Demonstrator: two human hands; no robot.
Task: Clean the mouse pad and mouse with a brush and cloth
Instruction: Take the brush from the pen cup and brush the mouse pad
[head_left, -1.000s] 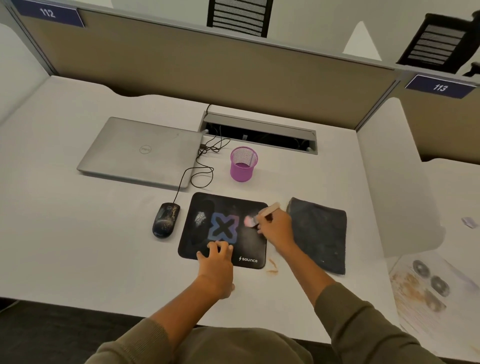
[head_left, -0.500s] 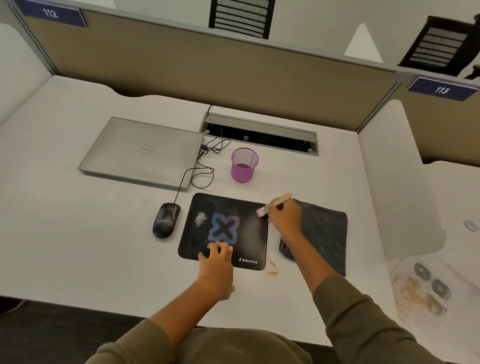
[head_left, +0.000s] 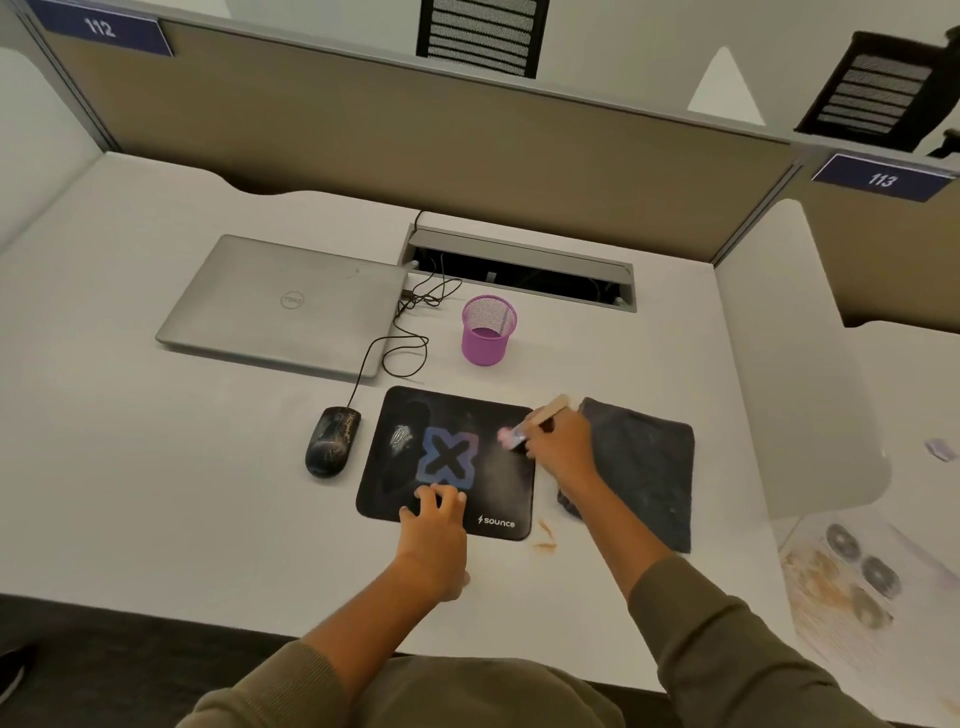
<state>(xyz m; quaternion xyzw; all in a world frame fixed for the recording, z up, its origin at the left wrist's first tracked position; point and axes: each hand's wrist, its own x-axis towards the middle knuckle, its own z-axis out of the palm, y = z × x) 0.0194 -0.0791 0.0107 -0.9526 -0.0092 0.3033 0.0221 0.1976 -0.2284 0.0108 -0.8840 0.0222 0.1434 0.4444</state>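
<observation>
Surface (head_left: 156, 493): white desk top, bounded by tan partition panels at the back and right.
Back left: closed silver laptop (head_left: 283, 304) lying flat.
Centre back: purple mesh cup (head_left: 487, 330) standing upright, near the cable slot (head_left: 522, 270).
Front centre: black mouse pad (head_left: 452, 462) lying flat; wired mouse (head_left: 332, 441) sitting just beside its left edge.
Right of pad: dark cloth (head_left: 644, 467) lying spread.
Front of pad: orange smears (head_left: 545, 535) showing on the surface.
</observation>
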